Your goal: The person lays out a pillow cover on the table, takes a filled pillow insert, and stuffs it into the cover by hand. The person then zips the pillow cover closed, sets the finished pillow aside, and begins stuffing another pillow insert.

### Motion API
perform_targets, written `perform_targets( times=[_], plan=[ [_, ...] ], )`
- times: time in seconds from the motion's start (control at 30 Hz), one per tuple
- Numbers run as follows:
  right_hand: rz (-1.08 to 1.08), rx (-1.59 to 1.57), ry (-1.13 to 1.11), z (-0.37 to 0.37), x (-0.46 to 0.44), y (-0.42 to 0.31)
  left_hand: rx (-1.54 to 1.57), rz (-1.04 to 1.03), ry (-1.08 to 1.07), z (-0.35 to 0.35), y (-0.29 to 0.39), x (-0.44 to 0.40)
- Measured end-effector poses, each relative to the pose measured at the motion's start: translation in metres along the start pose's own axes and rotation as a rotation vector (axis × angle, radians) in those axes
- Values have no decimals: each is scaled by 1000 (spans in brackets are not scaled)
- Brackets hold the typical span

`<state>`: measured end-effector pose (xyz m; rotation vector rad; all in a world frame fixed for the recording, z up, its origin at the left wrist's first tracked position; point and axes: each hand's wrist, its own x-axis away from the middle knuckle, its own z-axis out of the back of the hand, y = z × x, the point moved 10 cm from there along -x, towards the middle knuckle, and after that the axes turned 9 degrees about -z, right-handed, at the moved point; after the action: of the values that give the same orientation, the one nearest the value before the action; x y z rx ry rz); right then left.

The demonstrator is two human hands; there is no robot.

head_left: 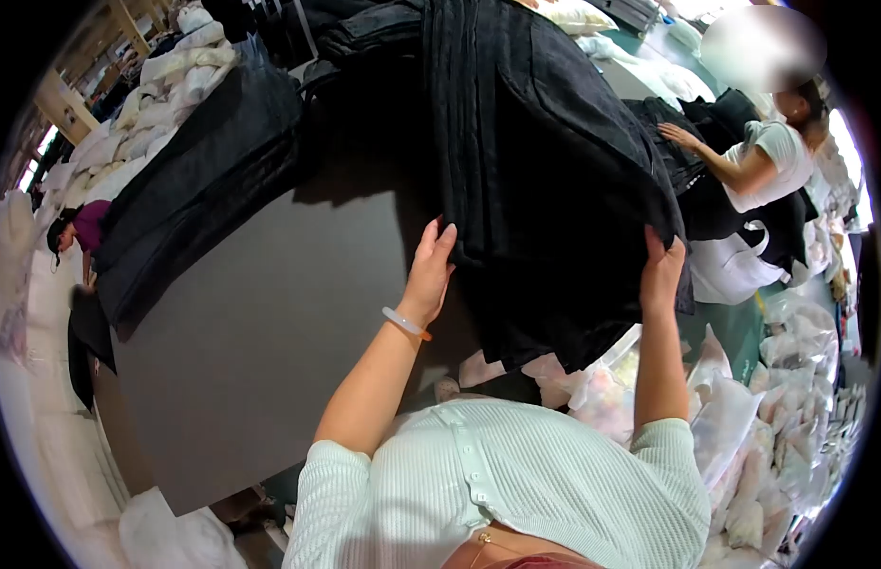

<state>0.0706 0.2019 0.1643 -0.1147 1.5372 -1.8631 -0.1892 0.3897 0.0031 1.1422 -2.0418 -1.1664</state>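
A large black garment [554, 152] hangs spread between my two hands, its lower part draping over the table's edge. My left hand [432, 270], with a pale bracelet on its wrist, pinches the garment's left edge. On the right side, my right hand [661, 270] grips the other edge, its fingers partly hidden by the cloth. A long stack of dark garments [208, 171] lies along the left side of the grey table [279, 332]. Further folded black cloth [374, 33] is piled at the table's far side.
One person in purple [87, 226] bends at the far left. Another person in a pale top [777, 156] handles black cloth at the right. White sacks [175, 85] are heaped at the back left, and clear plastic bags [787, 417] fill the lower right.
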Motion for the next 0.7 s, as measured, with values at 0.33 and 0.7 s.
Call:
perform_targets(
  times=[0.33,0.7],
  plan=[
    [-302,-316,101,23,-38,9,-1051,-871,-55,-47,77,53],
    [-40,7,149,111,-86,-54,-695,-194,-521,-161,-32,26]
  ],
)
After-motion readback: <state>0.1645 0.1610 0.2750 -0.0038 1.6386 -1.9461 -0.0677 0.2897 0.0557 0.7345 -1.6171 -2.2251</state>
